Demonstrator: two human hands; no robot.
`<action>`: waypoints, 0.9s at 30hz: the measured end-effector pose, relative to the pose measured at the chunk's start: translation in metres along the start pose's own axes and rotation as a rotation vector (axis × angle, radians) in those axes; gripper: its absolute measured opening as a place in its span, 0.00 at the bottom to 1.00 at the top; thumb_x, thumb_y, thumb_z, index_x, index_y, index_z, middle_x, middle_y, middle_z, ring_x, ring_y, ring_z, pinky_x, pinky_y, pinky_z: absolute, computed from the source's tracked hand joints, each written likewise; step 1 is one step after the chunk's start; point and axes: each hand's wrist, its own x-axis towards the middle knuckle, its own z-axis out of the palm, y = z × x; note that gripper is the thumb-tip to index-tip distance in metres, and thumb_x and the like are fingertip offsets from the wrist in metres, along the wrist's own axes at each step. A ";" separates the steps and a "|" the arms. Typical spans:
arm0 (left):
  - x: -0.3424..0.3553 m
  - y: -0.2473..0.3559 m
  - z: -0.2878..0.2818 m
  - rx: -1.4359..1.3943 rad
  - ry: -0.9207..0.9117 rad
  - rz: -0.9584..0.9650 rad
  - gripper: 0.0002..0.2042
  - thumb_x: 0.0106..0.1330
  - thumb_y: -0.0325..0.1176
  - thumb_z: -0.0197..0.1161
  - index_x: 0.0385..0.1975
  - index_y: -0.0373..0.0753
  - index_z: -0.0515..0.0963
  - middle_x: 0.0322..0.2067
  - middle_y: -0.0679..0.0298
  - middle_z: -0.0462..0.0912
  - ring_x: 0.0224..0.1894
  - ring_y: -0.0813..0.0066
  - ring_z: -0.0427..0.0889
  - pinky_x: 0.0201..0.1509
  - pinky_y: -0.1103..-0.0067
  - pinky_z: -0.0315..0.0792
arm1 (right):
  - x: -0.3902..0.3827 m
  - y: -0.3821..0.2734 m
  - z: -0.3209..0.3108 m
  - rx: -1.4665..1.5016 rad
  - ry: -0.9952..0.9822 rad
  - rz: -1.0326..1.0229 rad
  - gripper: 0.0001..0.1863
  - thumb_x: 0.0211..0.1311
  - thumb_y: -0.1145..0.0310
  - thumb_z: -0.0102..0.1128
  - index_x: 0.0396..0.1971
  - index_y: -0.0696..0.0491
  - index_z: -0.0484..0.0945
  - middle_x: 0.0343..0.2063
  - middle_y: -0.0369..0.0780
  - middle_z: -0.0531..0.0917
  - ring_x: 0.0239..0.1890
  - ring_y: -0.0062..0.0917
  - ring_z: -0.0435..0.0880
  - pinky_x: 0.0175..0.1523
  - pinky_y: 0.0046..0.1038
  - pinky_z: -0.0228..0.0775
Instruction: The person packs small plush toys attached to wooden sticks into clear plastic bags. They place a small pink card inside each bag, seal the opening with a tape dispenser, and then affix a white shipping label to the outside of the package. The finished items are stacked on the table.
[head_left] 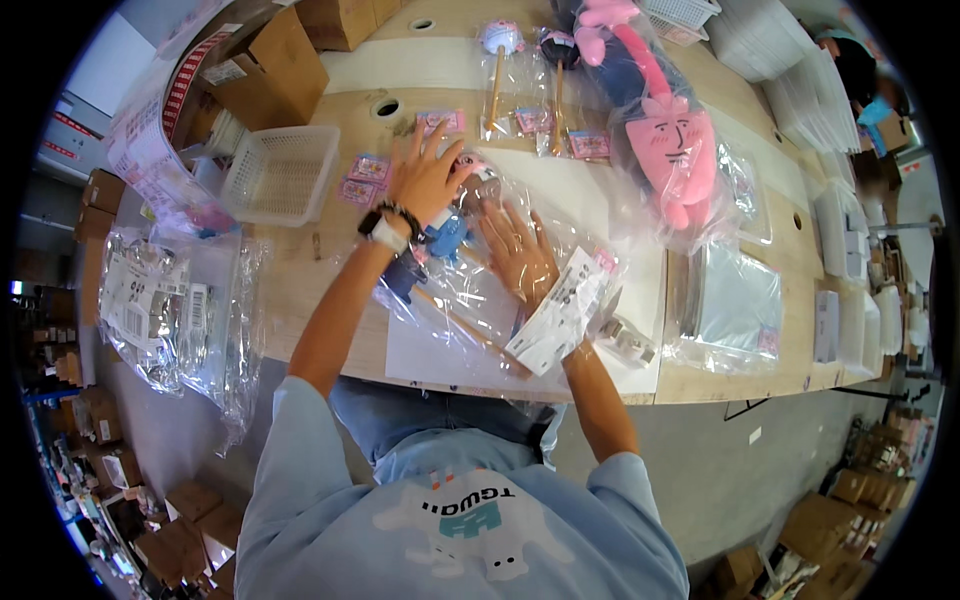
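Observation:
A large clear plastic bag (470, 305) lies in front of me with several small plush-headed sticks inside: a blue plush head (447, 238), a dark one (402, 272) and a pink-and-white one (478, 172). My left hand (425, 180) rests with spread fingers at the bag's far end, by the pink-and-white head. Flat on the bag, fingers stretched, lies my right hand (516, 252). A white printed label (562, 312) covers part of my right wrist. Beyond my left fingertips is a small pink card packet (441, 122); more pink packets (366, 178) lie to its left.
Two bagged plush sticks (498, 85) lie at the far side, beside a big bagged pink plush (672, 150). A white basket (282, 175) and an opened cardboard box (265, 75) stand left. Clear bags (180, 305) hang over the left edge; stacked bags (735, 300) lie right.

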 end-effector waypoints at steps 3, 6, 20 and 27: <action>-0.037 0.033 -0.018 0.060 0.092 0.092 0.30 0.79 0.50 0.59 0.78 0.50 0.67 0.79 0.60 0.63 0.81 0.51 0.60 0.80 0.47 0.57 | -0.053 -0.008 -0.039 0.119 0.018 0.017 0.37 0.65 0.63 0.70 0.74 0.53 0.71 0.79 0.43 0.67 0.78 0.38 0.69 0.84 0.52 0.53; -0.063 0.040 -0.002 -0.032 0.110 0.207 0.32 0.77 0.48 0.61 0.79 0.50 0.66 0.81 0.61 0.62 0.81 0.54 0.59 0.81 0.48 0.57 | -0.136 -0.002 -0.069 0.241 -0.288 0.103 0.37 0.64 0.67 0.72 0.73 0.57 0.72 0.79 0.47 0.66 0.81 0.42 0.64 0.85 0.47 0.51; -0.088 0.059 -0.015 -0.235 0.167 0.170 0.30 0.76 0.38 0.62 0.77 0.41 0.68 0.77 0.52 0.68 0.80 0.55 0.65 0.81 0.54 0.58 | 0.053 0.135 -0.024 0.211 0.197 0.310 0.30 0.64 0.74 0.67 0.68 0.53 0.74 0.69 0.48 0.77 0.72 0.50 0.74 0.73 0.45 0.69; -0.188 0.102 -0.042 -0.659 0.143 0.086 0.24 0.74 0.28 0.63 0.71 0.37 0.74 0.72 0.52 0.73 0.72 0.49 0.73 0.76 0.61 0.69 | 0.112 0.165 0.072 -0.288 -0.002 0.360 0.33 0.68 0.70 0.63 0.74 0.52 0.71 0.72 0.48 0.75 0.73 0.49 0.74 0.72 0.52 0.71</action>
